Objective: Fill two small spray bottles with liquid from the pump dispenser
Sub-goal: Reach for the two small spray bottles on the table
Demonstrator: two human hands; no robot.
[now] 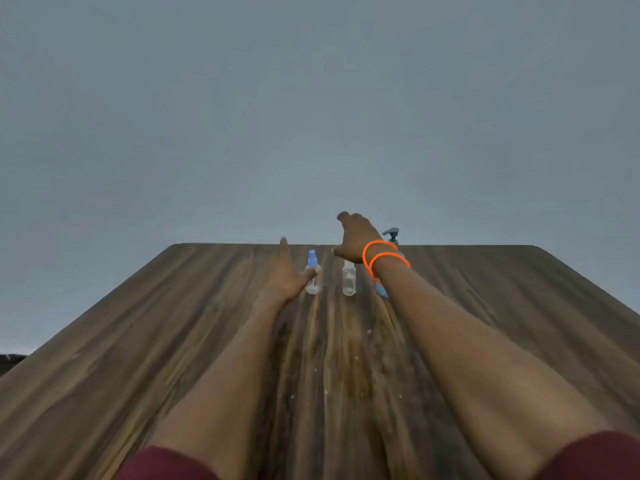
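The capped spray bottle [312, 271], the one with the blue top, stands upright near the far edge of the table [138, 323], and your left hand [289, 275] is at it: fingers straight and spread, thumb tip touching the bottle's side, nothing curled round it yet. So that hand is still open, not gripping. Your right hand [353, 240] reaches out above the second spray bottle [349, 278], fingers loosely extended, holding nothing; it hangs over the bottle's neck without clearly touching it. That second bottle stands just beside the first, clear, with no blue top on it, and a small blue piece [382, 289] lying by your right wrist may be its cap, though it is too hidden to be sure. The pump dispenser [392, 235] stands behind your right wrist, mostly covered by it and by the orange bangles [381, 256].

You look to be at the start: bottles lined up, neither visibly full. Next you need to close your left fingers round the capped bottle and bring your right hand to twist off its top, keeping the light bottle from tipping.
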